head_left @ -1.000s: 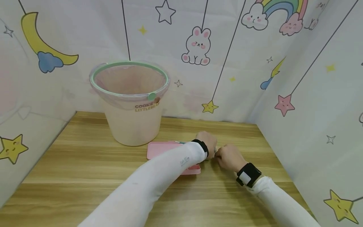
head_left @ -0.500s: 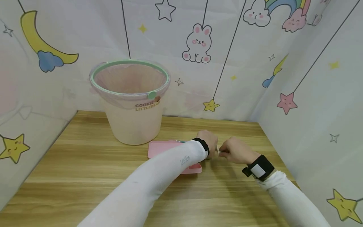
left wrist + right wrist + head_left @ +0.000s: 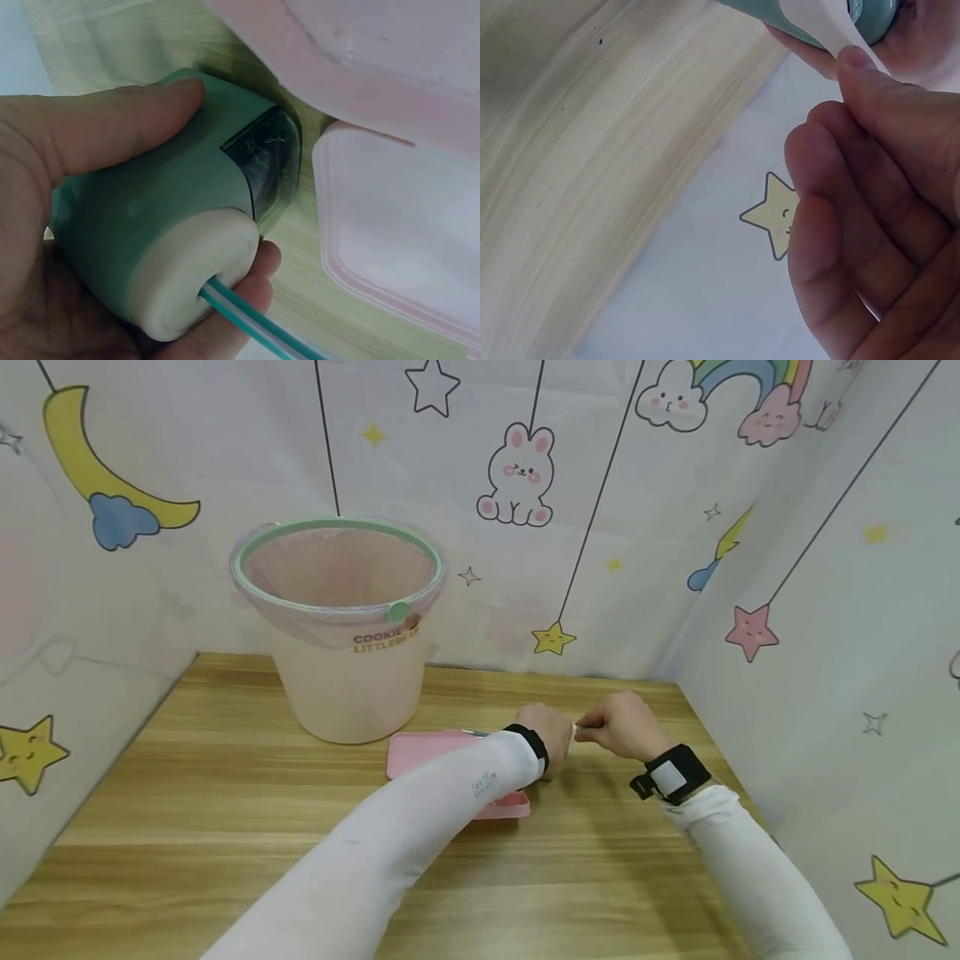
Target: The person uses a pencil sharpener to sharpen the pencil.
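My left hand (image 3: 551,739) grips a green pencil sharpener (image 3: 169,199), thumb along its top and fingers beneath. It has a cream round front and a dark see-through shavings window. A teal-and-white striped pencil (image 3: 251,322) is stuck in the hole of that front. On the sharpener's other side, my right hand (image 3: 628,727) pinches the white crank handle (image 3: 829,22) between thumb and index finger, its other fingers loosely bent. The pencil's tip is hidden inside the sharpener.
A pink case (image 3: 423,752) lies on the wooden table (image 3: 300,827), partly covered by my left sleeve. Behind it to the left stands a tall pale bucket (image 3: 352,685) with a green rim and a bag liner. A cartoon-printed cloth (image 3: 465,618) borders the table.
My right hand has swung out to the right, then up and back toward the far edge, with the crank handle in its pinch. My left hand has stayed in place.
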Demonstrator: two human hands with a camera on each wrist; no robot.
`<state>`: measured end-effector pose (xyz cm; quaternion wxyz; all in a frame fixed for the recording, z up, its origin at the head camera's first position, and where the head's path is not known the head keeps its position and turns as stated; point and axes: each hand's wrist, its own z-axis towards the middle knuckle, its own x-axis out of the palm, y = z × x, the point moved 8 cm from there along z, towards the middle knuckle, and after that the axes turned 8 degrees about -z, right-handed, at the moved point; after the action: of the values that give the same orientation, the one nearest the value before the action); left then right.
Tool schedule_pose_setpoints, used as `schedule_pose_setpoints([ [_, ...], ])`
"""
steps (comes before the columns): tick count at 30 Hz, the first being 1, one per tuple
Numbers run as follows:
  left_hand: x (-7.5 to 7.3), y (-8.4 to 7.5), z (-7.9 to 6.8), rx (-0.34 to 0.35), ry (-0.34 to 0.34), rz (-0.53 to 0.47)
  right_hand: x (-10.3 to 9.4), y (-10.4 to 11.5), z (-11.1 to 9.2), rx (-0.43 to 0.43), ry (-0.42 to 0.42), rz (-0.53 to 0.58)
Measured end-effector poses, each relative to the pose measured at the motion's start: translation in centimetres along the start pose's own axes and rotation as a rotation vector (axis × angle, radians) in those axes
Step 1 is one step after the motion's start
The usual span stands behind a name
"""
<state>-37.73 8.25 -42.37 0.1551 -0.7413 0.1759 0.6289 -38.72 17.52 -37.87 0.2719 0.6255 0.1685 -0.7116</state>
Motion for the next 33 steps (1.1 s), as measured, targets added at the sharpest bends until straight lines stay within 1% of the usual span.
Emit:
schedule_pose_setpoints([
  [2,0.0,0.0,0.0,-0.002,0.002,0.002,0.1,-0.1,0.1,0.005,-0.005,-0.009],
  [4,0.0,0.0,-0.1,-0.002,0.003,0.004,0.7,-0.4,0.4,0.026,-0.004,-0.022],
  [6,0.0,0.0,-0.3,0.0,0.008,0.008,1.9,-0.7,0.7,0.045,0.021,-0.043],
  [9,-0.2,-0.4,-0.6,0.013,0.003,0.006,4.2,-1.0,0.8,0.051,0.081,-0.055],
  [12,-0.5,-0.5,-0.7,0.018,-0.008,-0.015,5.8,-0.9,0.5,0.024,0.111,-0.066],
  [14,-0.6,-0.4,-0.7,0.011,-0.02,-0.031,5.9,-0.4,0.3,-0.003,0.086,-0.07],
  [18,-0.5,0.0,-0.5,-0.003,-0.007,-0.047,5.9,0.5,-0.2,-0.043,0.068,-0.059],
  [25,-0.4,0.0,-0.6,0.014,-0.016,-0.073,6.2,0.4,-0.7,-0.028,0.11,-0.029],
  [31,-0.3,0.1,-0.7,0.023,-0.024,-0.045,6.3,0.5,-0.8,-0.028,0.137,-0.005],
  [33,-0.2,0.0,-0.7,0.035,-0.03,-0.041,6.4,0.5,-0.8,-0.021,0.141,0.004],
])
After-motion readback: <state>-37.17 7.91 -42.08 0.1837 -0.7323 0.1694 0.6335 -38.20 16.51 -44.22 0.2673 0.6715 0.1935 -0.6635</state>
